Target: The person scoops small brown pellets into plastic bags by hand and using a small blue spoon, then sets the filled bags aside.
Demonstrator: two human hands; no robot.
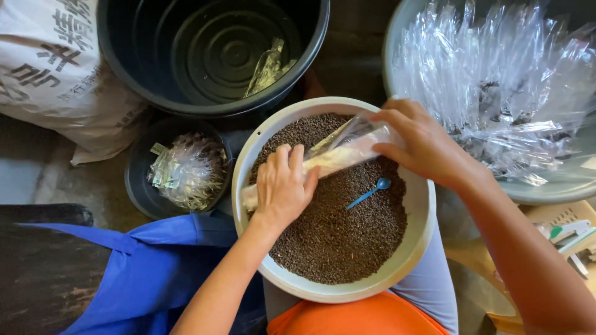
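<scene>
A white basin point(422, 229) full of small dark brown grains sits on my lap. Over it both hands hold a long, narrow clear plastic bag point(344, 149) lying slantwise. My left hand point(282, 186) grips its lower left end, fingers curled on top. Its upper right end is pinched by my right hand point(422, 146). A small blue spoon point(370, 193) lies on the grains just below the bag.
A large black tub point(133, 68) holding one filled clear packet stands at the top. A small black bowl point(139, 189) of packets is at the left, a grey basin point(540, 192) of empty clear bags at the right. A printed white sack point(56, 74) lies top left.
</scene>
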